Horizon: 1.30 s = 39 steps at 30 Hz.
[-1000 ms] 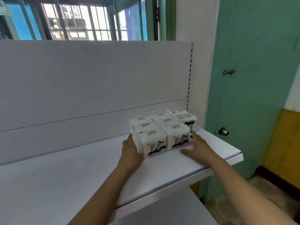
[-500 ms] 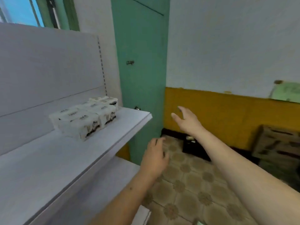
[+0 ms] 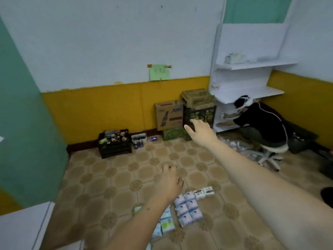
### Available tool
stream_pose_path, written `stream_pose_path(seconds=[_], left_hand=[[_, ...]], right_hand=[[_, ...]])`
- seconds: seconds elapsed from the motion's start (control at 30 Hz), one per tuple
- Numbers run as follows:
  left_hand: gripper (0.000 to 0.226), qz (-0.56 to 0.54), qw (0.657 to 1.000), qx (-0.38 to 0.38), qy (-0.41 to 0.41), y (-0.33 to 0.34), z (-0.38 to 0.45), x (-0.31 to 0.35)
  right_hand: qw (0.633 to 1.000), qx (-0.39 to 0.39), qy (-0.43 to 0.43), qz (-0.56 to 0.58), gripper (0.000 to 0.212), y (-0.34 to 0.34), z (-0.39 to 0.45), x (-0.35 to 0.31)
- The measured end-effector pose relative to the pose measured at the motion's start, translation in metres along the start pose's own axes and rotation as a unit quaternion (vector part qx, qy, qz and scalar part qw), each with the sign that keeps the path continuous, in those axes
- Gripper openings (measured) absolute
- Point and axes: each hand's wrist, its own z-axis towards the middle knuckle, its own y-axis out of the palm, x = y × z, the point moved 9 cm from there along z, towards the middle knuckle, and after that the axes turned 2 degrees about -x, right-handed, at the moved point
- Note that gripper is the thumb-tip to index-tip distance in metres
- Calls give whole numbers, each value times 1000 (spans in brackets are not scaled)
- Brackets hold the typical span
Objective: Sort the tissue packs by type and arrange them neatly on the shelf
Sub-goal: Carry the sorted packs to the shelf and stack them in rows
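Your left hand [image 3: 168, 184] hangs above the tiled floor [image 3: 115, 177] with its fingers loosely curled and nothing in them, just above the tissue packs lying on the tiles. Your right hand [image 3: 201, 131] is stretched out farther ahead, fingers spread and relaxed, holding nothing, and shows against the stacked cardboard boxes [image 3: 185, 116] by the yellow-and-white wall. The tissue packs sit on the floor below your left forearm: a tight block of pink-and-blue packs [image 3: 188, 208] laid two across, two white packs with black print [image 3: 204, 193] touching its far end, and a few green-and-white packs [image 3: 166, 223] just beside it, partly hidden by your arm. A corner of the white shelf [image 3: 19, 230] shows at the lower left, beside the green door [image 3: 23, 123]; none of the floor packs touch it. Against the wall stand a black crate [image 3: 115, 145] full of small bottles and a small white tub [image 3: 139, 138] with cans near it. At the far right another person [image 3: 259, 123] in a black shirt sits on a stool, reaching into a second white shelf unit [image 3: 252, 78].
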Motion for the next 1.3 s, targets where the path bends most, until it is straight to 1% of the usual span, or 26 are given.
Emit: stream_pose_path(seconds=[0.1,0.2,0.27,0.4,0.47,0.53,0.7,0.8,0.9,0.97,1.03,1.17,1.3], left_hand=[[42,25,999,-37,18,47,25,46],[39,38,996,-76,23,97,52,91],[44,44,994,-103,21,130,73,121],[49,40,989,-137,25,184,119,171],[51,31,989,-146,15,207,142,183],[50,27,987,-159,5,227,160,186],[52,33,978,-203,-45,277,220,153],[53,34,968,-241,-57,318,268,119],[56,54,956,-279,-78,358,320,81],[57,70,949,-294,-90,376,355,62],[54,67,947,-297,-98,392,388,46],[49,76,944,-299,-118,432,450,7],[55,97,930,-323,-148,510,493,-49]], right_hand=[[998,-4,61,0,71,-4,-11,98],[995,-20,93,-2,71,-5,-15,185],[993,-25,112,0,69,-5,-11,236],[992,-42,114,-28,66,-4,13,311],[990,-54,121,-42,64,3,29,341],[985,-84,140,-45,65,18,44,368],[977,-143,131,-91,64,65,105,408],[973,-163,117,-114,64,93,158,420],[966,-188,134,-113,65,124,215,438],[961,-214,126,-123,67,151,251,451],[953,-247,99,-144,71,182,280,462],[942,-279,64,-173,76,250,326,500],[927,-324,58,-178,80,352,345,568]])
